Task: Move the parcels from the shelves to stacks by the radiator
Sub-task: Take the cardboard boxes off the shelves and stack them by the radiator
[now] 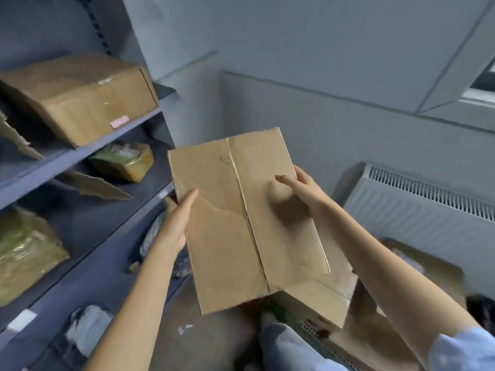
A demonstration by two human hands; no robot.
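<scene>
I hold a long brown cardboard parcel in mid-air, taped seam facing up, between the shelves and the radiator. My left hand grips its left edge, thumb on top and fingers underneath. My right hand grips the right edge the same way. More cardboard parcels lie on the floor below the radiator, partly hidden by my right arm. On the blue-grey shelves at left remain a large cardboard box and a yellow-taped parcel.
Lower shelves hold another yellow-green wrapped parcel and grey plastic-bagged parcels. Torn cardboard scraps lie on the shelves. A grey wall and window sill stand behind the radiator. My leg is below the box.
</scene>
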